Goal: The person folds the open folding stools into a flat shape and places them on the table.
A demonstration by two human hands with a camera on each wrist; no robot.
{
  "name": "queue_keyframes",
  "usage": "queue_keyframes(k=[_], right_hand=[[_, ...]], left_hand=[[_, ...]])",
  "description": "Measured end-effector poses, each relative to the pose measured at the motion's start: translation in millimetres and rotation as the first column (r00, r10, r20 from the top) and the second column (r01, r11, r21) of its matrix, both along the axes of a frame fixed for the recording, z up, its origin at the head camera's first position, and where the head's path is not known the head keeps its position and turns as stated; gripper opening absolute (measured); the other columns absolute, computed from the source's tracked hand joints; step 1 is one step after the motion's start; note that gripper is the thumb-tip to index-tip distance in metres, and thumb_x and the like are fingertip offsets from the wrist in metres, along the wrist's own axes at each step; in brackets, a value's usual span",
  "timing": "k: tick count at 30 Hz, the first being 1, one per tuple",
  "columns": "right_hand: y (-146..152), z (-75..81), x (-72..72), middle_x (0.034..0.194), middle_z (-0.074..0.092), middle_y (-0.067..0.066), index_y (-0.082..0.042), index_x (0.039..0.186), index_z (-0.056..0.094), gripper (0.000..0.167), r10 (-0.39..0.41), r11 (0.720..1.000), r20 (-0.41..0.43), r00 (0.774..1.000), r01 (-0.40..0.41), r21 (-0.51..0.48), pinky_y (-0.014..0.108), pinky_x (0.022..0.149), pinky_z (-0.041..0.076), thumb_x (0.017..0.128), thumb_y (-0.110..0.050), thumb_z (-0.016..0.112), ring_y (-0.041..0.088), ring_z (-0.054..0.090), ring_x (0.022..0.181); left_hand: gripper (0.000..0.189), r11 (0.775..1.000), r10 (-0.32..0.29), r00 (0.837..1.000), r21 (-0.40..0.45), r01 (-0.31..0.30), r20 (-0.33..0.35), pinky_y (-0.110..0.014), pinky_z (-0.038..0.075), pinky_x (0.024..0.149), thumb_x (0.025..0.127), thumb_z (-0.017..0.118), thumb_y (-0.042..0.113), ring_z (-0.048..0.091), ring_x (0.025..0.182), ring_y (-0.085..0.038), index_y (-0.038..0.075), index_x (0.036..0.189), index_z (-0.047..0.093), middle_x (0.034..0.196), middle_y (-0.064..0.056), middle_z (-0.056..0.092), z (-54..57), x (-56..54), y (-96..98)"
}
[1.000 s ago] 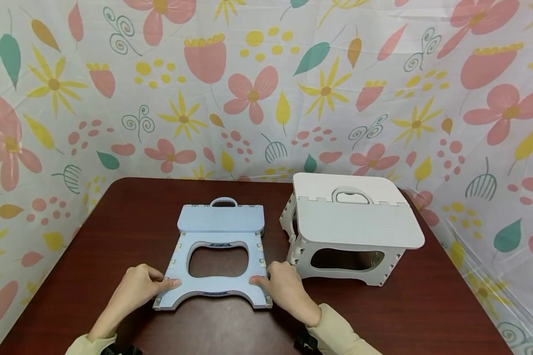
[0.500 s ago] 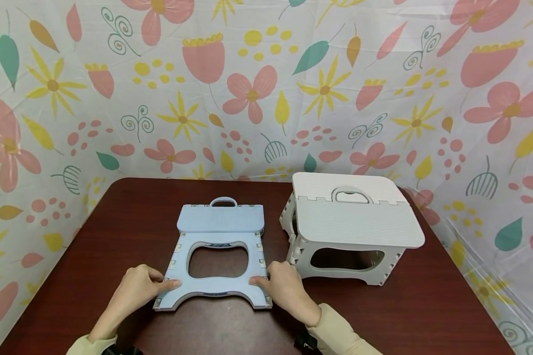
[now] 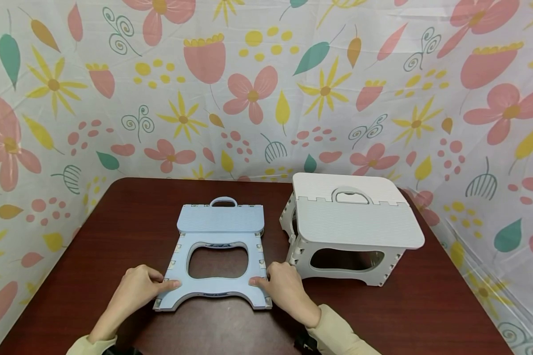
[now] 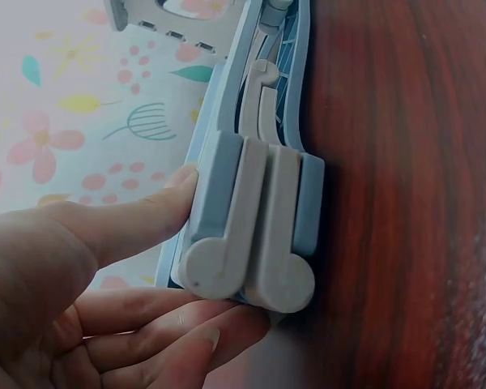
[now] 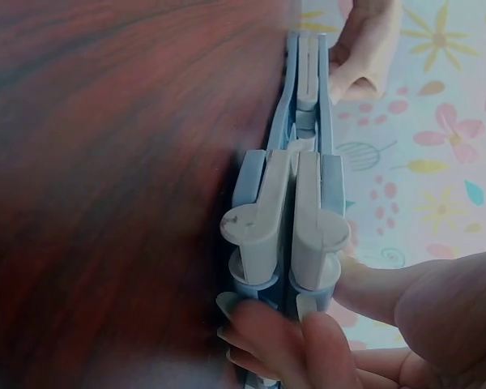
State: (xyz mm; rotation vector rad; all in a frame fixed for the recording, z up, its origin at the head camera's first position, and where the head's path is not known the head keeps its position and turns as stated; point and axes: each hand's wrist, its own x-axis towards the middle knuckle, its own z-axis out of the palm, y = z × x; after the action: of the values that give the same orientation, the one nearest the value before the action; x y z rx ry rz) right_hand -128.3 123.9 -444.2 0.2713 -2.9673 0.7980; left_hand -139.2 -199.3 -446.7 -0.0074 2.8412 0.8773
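A light-blue folding step stool [image 3: 217,285] lies folded flat on the table, its carry handle toward the wall. My left hand [image 3: 138,290] holds its near left edge, thumb on the upper face. At the near right edge my right hand [image 3: 290,291] grips it the same way. The left wrist view has the left thumb pressing one face of the stool [image 4: 219,186] while the other fingers bend against its side. In the right wrist view, the right fingers [image 5: 283,332] curl at the side of the grey leg ends, partly hiding them.
A white folding stool [image 3: 355,222] stands unfolded on the right, close to the right hand. Both stools are on a dark red-brown table [image 3: 137,217]. Behind it hangs a flower-patterned curtain [image 3: 248,123].
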Motion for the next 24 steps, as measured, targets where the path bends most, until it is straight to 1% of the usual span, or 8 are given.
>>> queue_keyframes(k=[4,5,9,12,17,24], right_hand=[[0.1,0.5,1.5,0.043,0.018,-0.015,-0.02,0.046,0.029,0.062,0.004,1.0,-0.003,1.0,-0.004,-0.009,0.022,0.039,0.026,0.075,-0.046,0.078,0.004,0.025,0.042],[0.2,0.6,1.7,0.043,0.018,-0.015,-0.02,0.047,0.029,0.062,0.004,1.0,-0.005,1.0,-0.004,-0.008,0.022,0.039,0.026,0.075,-0.046,0.078,0.004,0.025,0.042],[0.1,0.7,2.3,0.043,0.018,-0.015,-0.02,0.047,0.029,0.062,-0.001,1.0,-0.007,1.0,0.001,-0.008,0.022,0.039,0.026,0.075,-0.047,0.078,0.004,0.026,0.042],[-0.4,0.8,2.0,0.044,0.019,-0.014,-0.02,0.048,0.029,0.062,-0.011,1.0,-0.001,1.0,0.011,-0.003,0.022,0.039,0.026,0.074,-0.047,0.078,0.004,0.026,0.042],[-1.6,1.4,3.0,0.044,0.019,-0.013,-0.018,0.049,0.03,0.061,-0.019,1.0,0.005,1.0,0.019,0.003,0.022,0.039,0.026,0.074,-0.048,0.077,0.005,0.026,0.042],[-2.2,0.5,4.2,0.043,0.023,-0.012,-0.016,0.048,0.034,0.059,-0.007,1.0,-0.022,1.0,0.007,0.018,0.022,0.04,0.027,0.075,-0.048,0.077,0.005,0.028,0.041]], left_hand=[[0.041,1.0,0.006,1.0,-0.01,-0.006,-0.003,-0.024,0.029,0.049,0.07,0.08,0.056,0.033,0.052,-0.007,0.018,0.061,0.068,0.048,0.01,0.038,-0.1,0.7,0.1],[0.041,1.0,0.007,1.0,-0.011,-0.007,-0.002,-0.023,0.028,0.048,0.069,0.079,0.056,0.033,0.052,-0.007,0.018,0.061,0.068,0.049,0.01,0.038,-0.1,0.6,0.1],[0.045,1.0,0.007,1.0,-0.016,-0.007,0.0,-0.022,0.024,0.048,0.069,0.079,0.057,0.028,0.052,-0.006,0.017,0.057,0.063,0.049,0.011,0.032,0.3,-0.1,-0.1],[0.046,1.0,0.013,1.0,-0.015,-0.013,0.004,-0.023,0.024,0.047,0.069,0.08,0.057,0.028,0.052,-0.007,0.017,0.057,0.061,0.049,0.01,0.03,1.0,-0.1,0.3],[0.042,1.0,0.027,0.999,-0.008,-0.027,0.021,-0.025,0.03,0.048,0.068,0.081,0.055,0.038,0.052,-0.009,0.016,0.064,0.066,0.049,0.008,0.041,2.0,0.7,1.0],[0.043,1.0,0.025,0.999,0.007,-0.025,0.041,-0.027,0.037,0.052,0.069,0.081,0.053,0.048,0.055,-0.012,0.012,0.075,0.07,0.054,0.004,0.055,1.6,1.4,-0.1]])
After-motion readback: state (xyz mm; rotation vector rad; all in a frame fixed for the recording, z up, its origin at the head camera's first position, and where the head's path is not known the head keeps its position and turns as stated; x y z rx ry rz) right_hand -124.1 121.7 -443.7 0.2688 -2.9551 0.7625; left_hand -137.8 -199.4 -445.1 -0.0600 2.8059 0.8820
